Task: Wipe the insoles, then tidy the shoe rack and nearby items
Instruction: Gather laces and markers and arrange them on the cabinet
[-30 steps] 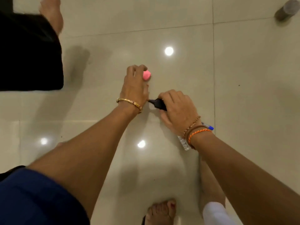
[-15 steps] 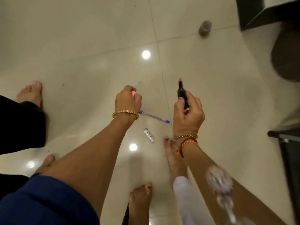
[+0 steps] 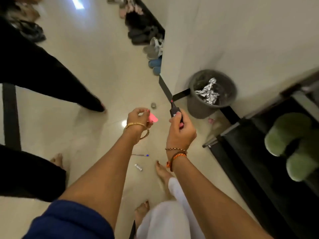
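My right hand (image 3: pixel 180 133) grips a black marker (image 3: pixel 174 110) with a pink tip, pointing away from me above the floor. In my left hand (image 3: pixel 139 120) I hold its pink cap (image 3: pixel 153 117), a hand's width left of the marker. A black shoe rack (image 3: pixel 259 169) stands at the right with green slippers (image 3: pixel 291 147) on it. A blue pen (image 3: pixel 140 155) and a small white tube (image 3: pixel 138 167) lie on the tiled floor beneath my arms.
A grey bin (image 3: pixel 203 107) with crumpled foil stands by the wall corner. Several shoes (image 3: pixel 151 49) lie in a row along the wall further off. Another person in black (image 3: pixel 43 73) stands at the left. A small grey cylinder (image 3: pixel 153 105) sits on the floor.
I have straightened up with marker and cap in hand; the view has lifted and turned, bringing the bin, the row of shoes and the shoe rack into sight. Pen and tube stay on the floor.
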